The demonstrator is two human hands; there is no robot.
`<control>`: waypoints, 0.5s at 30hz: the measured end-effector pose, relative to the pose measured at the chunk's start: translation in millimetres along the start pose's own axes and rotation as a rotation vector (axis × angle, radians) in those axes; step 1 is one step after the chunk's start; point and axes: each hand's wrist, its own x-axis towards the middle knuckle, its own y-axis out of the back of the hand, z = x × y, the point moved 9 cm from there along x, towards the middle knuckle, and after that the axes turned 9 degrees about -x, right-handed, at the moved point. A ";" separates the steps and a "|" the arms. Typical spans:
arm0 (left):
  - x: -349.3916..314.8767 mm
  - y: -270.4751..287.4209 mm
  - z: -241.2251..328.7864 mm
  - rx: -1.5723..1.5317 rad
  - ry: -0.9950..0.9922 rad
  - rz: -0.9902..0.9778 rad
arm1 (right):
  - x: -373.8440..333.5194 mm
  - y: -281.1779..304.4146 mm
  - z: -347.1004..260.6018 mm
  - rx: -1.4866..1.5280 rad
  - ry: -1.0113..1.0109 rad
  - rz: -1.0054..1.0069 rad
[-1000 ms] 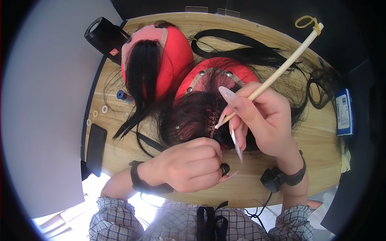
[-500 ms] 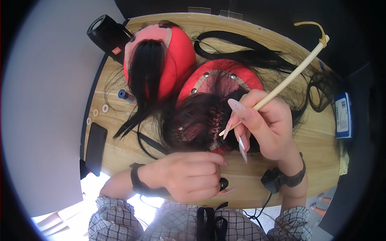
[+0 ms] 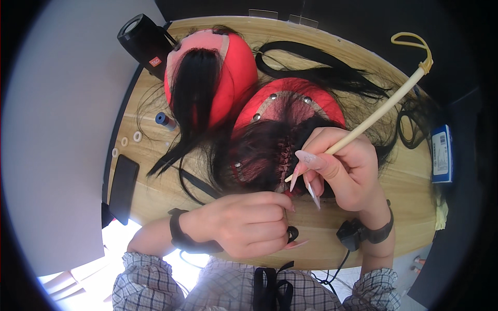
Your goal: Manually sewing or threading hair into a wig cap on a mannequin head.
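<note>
Wig-making stick (image 3: 373,116), pale and long, slants up-right from the right hand (image 3: 342,168), pinched between thumb and fingers, its tip at the dark hair on the nearer red mannequin head (image 3: 290,103). Left hand (image 3: 244,223) is clenched on a strand at the head's near edge, on the wooden table (image 3: 155,192).

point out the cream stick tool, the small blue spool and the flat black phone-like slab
cream stick tool (image 3: 381,111), head view, middle of its shaft
small blue spool (image 3: 165,121), head view, its side, left of the red heads
flat black slab (image 3: 123,187), head view, middle of its top face
</note>
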 end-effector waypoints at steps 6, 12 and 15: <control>0.4 0.3 -0.9 -0.007 0.008 -0.005 | -1.2 4.4 7.4 0.015 -0.049 0.033; -1.3 -0.1 -2.0 -0.014 -0.001 0.005 | -1.8 4.5 12.4 0.170 -0.084 0.052; -1.8 0.2 -2.5 -0.016 0.013 -0.009 | -1.2 4.1 12.1 0.237 -0.102 0.058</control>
